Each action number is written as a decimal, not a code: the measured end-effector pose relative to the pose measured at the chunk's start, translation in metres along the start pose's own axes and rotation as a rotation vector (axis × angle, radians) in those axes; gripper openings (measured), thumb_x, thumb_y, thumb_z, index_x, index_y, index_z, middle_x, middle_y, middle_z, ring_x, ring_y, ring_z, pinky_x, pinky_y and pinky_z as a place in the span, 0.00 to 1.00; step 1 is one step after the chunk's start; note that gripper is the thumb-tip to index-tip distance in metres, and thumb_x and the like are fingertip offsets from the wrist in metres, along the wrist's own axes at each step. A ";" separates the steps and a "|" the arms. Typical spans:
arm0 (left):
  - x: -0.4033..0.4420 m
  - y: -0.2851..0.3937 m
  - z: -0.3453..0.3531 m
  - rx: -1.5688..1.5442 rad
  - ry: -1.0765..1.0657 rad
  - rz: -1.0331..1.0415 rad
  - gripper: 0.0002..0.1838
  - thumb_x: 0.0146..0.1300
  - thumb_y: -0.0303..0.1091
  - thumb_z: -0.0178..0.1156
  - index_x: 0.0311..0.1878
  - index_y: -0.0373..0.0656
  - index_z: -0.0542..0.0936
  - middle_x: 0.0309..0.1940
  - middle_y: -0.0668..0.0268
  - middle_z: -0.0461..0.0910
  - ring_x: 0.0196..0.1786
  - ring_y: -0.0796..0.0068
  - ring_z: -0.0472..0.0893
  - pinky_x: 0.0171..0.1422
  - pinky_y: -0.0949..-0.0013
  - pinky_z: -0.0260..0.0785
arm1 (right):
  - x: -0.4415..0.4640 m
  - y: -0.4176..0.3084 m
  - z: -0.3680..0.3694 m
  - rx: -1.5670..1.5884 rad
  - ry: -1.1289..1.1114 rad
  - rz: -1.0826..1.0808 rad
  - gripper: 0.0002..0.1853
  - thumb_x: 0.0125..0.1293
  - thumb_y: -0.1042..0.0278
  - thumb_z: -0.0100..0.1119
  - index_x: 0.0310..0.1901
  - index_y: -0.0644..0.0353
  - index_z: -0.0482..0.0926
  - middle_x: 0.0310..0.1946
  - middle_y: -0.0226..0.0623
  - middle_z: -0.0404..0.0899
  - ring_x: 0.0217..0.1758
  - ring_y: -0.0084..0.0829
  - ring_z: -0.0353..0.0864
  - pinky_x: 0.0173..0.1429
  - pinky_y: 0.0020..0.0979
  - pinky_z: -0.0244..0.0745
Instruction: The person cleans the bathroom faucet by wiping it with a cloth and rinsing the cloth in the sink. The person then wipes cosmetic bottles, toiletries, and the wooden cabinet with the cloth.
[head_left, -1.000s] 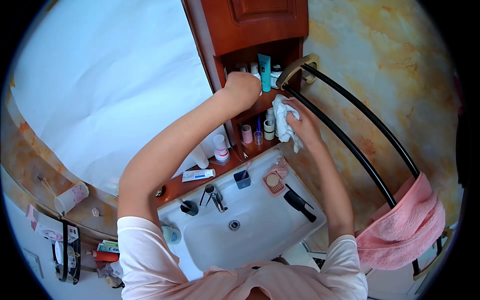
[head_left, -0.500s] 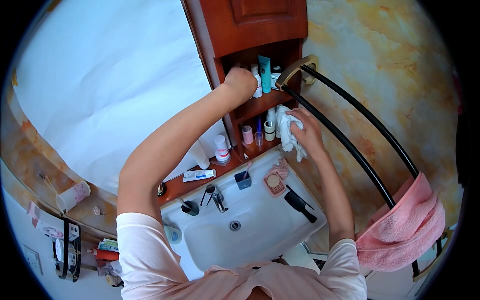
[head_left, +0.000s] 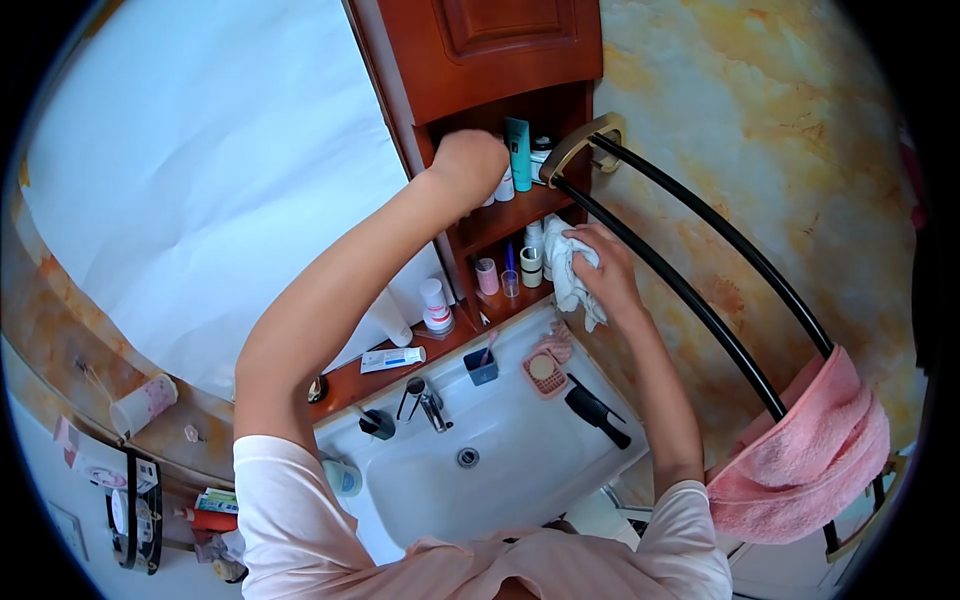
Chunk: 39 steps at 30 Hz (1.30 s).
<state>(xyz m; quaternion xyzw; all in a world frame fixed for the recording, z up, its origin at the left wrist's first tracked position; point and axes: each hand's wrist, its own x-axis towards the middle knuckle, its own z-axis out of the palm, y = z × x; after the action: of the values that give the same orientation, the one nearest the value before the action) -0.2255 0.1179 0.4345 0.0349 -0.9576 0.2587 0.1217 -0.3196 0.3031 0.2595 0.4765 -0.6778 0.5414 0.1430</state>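
My left hand (head_left: 472, 163) reaches into the upper open shelf of the reddish-brown wooden cabinet (head_left: 520, 205). Its fingers are hidden behind the back of the hand. Close beside it stand a white bottle (head_left: 504, 187), partly covered by the hand, and a teal squeeze tube (head_left: 518, 155). A white-lidded jar (head_left: 540, 158) is farther right. My right hand (head_left: 607, 268) is closed around a crumpled white cloth (head_left: 568, 270) at the right end of the lower shelf. Near the cloth are a pale roll-shaped container (head_left: 531, 266), a pink cylinder (head_left: 487, 277) and a small clear cup (head_left: 510, 284).
Below is a white sink (head_left: 430, 500) with a faucet (head_left: 428, 405), a pink soap dish (head_left: 543, 372) and a black-handled brush or comb (head_left: 598, 415). A toothpaste tube (head_left: 393, 359) lies on the ledge. Black towel bars (head_left: 680, 285) with a pink towel (head_left: 800, 460) jut out at right.
The view has shifted slightly, moving the cabinet a little left in the picture. My left hand now covers more of the white bottle. The right hand keeps its grip on the cloth.
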 end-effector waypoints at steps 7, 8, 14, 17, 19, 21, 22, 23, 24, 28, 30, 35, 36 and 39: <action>0.024 -0.009 0.019 -0.261 0.162 -0.072 0.14 0.56 0.25 0.55 0.46 0.37 0.77 0.41 0.51 0.80 0.47 0.52 0.79 0.49 0.55 0.74 | 0.003 -0.008 0.007 0.070 0.000 -0.026 0.16 0.54 0.76 0.53 0.45 0.64 0.79 0.43 0.44 0.77 0.42 0.39 0.78 0.45 0.29 0.71; 0.032 -0.012 0.025 -0.313 0.120 -0.083 0.15 0.56 0.25 0.55 0.48 0.37 0.77 0.42 0.50 0.80 0.48 0.51 0.79 0.50 0.55 0.73 | 0.002 -0.007 0.009 0.096 0.013 -0.035 0.16 0.52 0.77 0.51 0.44 0.66 0.79 0.42 0.46 0.77 0.42 0.40 0.79 0.48 0.29 0.71; 0.049 -0.013 0.032 -0.447 0.074 -0.130 0.16 0.55 0.24 0.55 0.49 0.37 0.77 0.48 0.48 0.78 0.51 0.51 0.78 0.53 0.55 0.72 | -0.006 0.002 0.009 0.080 0.007 -0.081 0.15 0.53 0.76 0.56 0.45 0.63 0.80 0.42 0.46 0.77 0.44 0.44 0.78 0.46 0.31 0.72; 0.046 -0.008 0.023 -0.479 0.025 -0.169 0.12 0.54 0.25 0.57 0.43 0.37 0.78 0.44 0.48 0.79 0.49 0.51 0.79 0.50 0.53 0.72 | -0.011 0.000 0.004 0.091 -0.013 -0.004 0.15 0.53 0.77 0.56 0.45 0.63 0.80 0.43 0.45 0.78 0.46 0.44 0.78 0.49 0.31 0.72; 0.041 -0.003 0.024 -0.405 0.108 -0.102 0.08 0.53 0.26 0.59 0.38 0.37 0.79 0.39 0.49 0.79 0.45 0.51 0.80 0.47 0.52 0.72 | -0.014 0.005 0.007 0.150 0.031 -0.006 0.16 0.53 0.78 0.54 0.45 0.63 0.79 0.43 0.45 0.78 0.47 0.41 0.78 0.50 0.30 0.71; 0.031 0.002 0.030 -0.241 0.330 0.058 0.06 0.52 0.27 0.60 0.33 0.37 0.78 0.33 0.49 0.80 0.41 0.49 0.80 0.44 0.51 0.72 | -0.018 0.008 0.011 0.197 0.083 0.009 0.16 0.54 0.79 0.53 0.46 0.64 0.79 0.45 0.44 0.78 0.48 0.39 0.78 0.52 0.29 0.70; 0.027 0.004 0.028 -0.255 0.335 0.073 0.06 0.51 0.27 0.61 0.33 0.37 0.78 0.31 0.49 0.79 0.40 0.49 0.80 0.44 0.51 0.72 | -0.019 0.007 0.013 0.215 0.113 0.023 0.16 0.54 0.79 0.53 0.47 0.64 0.78 0.45 0.44 0.79 0.49 0.37 0.78 0.54 0.29 0.70; 0.023 0.006 0.026 -0.269 0.340 0.086 0.07 0.51 0.27 0.61 0.33 0.37 0.77 0.29 0.50 0.79 0.38 0.48 0.80 0.43 0.51 0.72 | -0.019 0.006 0.016 0.232 0.142 0.037 0.16 0.55 0.80 0.53 0.47 0.65 0.78 0.46 0.44 0.79 0.50 0.36 0.78 0.56 0.29 0.69; 0.020 0.008 0.023 -0.283 0.345 0.099 0.07 0.50 0.28 0.62 0.33 0.37 0.76 0.26 0.50 0.79 0.37 0.47 0.80 0.42 0.51 0.71 | -0.019 0.005 0.019 0.245 0.199 0.042 0.17 0.55 0.80 0.52 0.48 0.65 0.78 0.47 0.44 0.79 0.51 0.35 0.78 0.57 0.29 0.68; -0.003 0.015 0.014 -0.415 0.379 0.055 0.09 0.51 0.27 0.62 0.36 0.39 0.75 0.27 0.50 0.78 0.36 0.48 0.79 0.40 0.52 0.70 | -0.016 -0.020 0.023 0.349 0.377 0.082 0.18 0.59 0.79 0.52 0.52 0.67 0.76 0.51 0.43 0.79 0.58 0.35 0.75 0.64 0.31 0.64; -0.027 0.023 0.016 -0.598 0.393 0.044 0.09 0.51 0.28 0.62 0.37 0.40 0.76 0.27 0.51 0.79 0.36 0.48 0.79 0.40 0.53 0.70 | -0.013 -0.034 0.024 0.401 0.438 0.068 0.19 0.60 0.78 0.52 0.54 0.67 0.76 0.51 0.44 0.78 0.59 0.35 0.74 0.65 0.32 0.62; -0.101 0.063 0.027 -1.066 0.334 -0.132 0.12 0.52 0.27 0.64 0.41 0.40 0.78 0.25 0.59 0.78 0.28 0.70 0.80 0.35 0.71 0.71 | -0.030 -0.080 0.038 0.192 0.249 -0.134 0.25 0.54 0.77 0.60 0.57 0.67 0.72 0.54 0.47 0.74 0.58 0.41 0.73 0.65 0.34 0.62; -0.114 0.070 0.037 -1.118 0.301 -0.205 0.12 0.52 0.26 0.64 0.41 0.40 0.78 0.25 0.60 0.78 0.27 0.75 0.79 0.34 0.73 0.70 | -0.041 -0.075 0.046 0.236 0.199 -0.097 0.25 0.53 0.77 0.61 0.56 0.66 0.72 0.53 0.46 0.74 0.57 0.42 0.74 0.64 0.34 0.63; -0.147 0.087 0.083 -1.408 0.195 -0.368 0.09 0.57 0.23 0.62 0.43 0.38 0.78 0.30 0.71 0.80 0.31 0.86 0.77 0.35 0.78 0.70 | -0.079 -0.075 0.067 0.274 0.129 0.027 0.22 0.51 0.77 0.63 0.51 0.67 0.74 0.48 0.45 0.75 0.52 0.41 0.75 0.59 0.34 0.67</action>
<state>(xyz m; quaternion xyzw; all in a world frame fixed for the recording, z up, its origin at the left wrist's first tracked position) -0.1123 0.1521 0.2857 0.0855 -0.8604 -0.4406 0.2414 -0.1979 0.2867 0.2230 0.4466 -0.5933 0.6602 0.1126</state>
